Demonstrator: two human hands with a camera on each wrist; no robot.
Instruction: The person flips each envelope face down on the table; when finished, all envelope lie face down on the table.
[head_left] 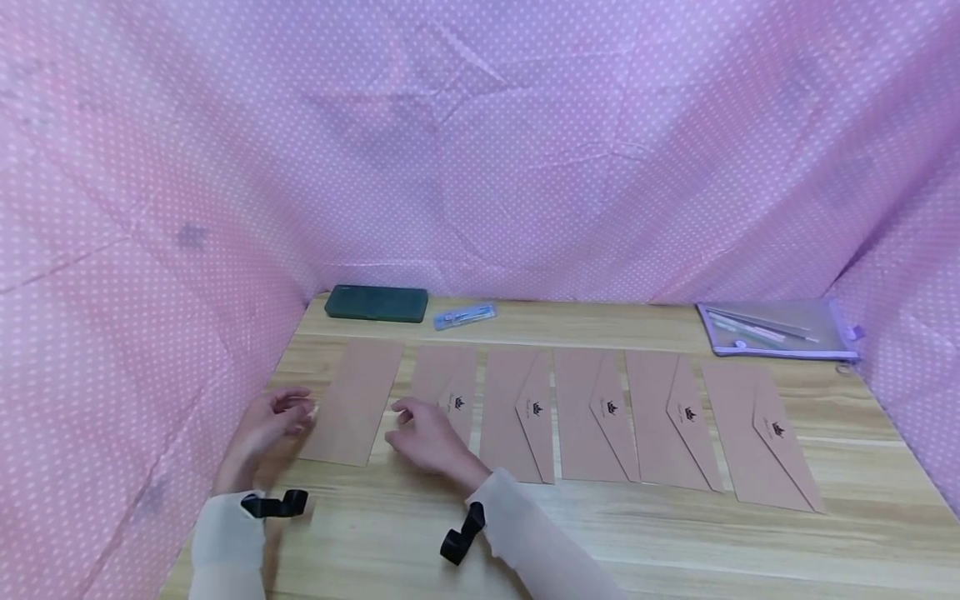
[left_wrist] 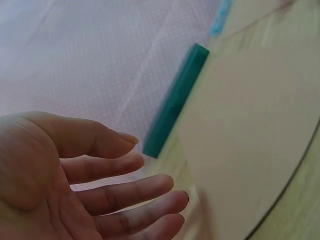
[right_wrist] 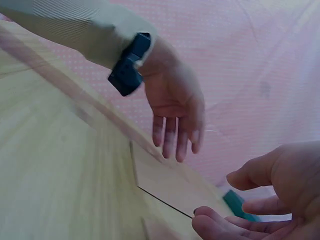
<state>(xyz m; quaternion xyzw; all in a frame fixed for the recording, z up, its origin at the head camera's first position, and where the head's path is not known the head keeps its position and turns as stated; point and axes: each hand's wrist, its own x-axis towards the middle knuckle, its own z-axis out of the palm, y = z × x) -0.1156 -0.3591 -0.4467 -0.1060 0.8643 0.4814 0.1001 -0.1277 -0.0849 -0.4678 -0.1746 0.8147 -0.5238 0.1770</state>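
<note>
Six envelopes (head_left: 576, 417) lie abreast on the table (head_left: 675, 542), a case (head_left: 377, 304) behind left, a pouch (head_left: 806, 315) behind right.

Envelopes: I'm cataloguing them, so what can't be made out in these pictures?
Head view: lettering beside the crowns, too small to read.
Head view: part of the second envelope from left, behind the right hand.
Head view: underside of the leftmost envelope, facing the table.

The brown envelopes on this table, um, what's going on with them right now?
A person is at a wooden table, where six brown envelopes lie in a row. Their left grip is beside the leftmost envelope, which shows a plain face; their right grip is on its other side, partly hiding the second envelope in the head view. Neither holds anything. The other five show their flaps.
</note>
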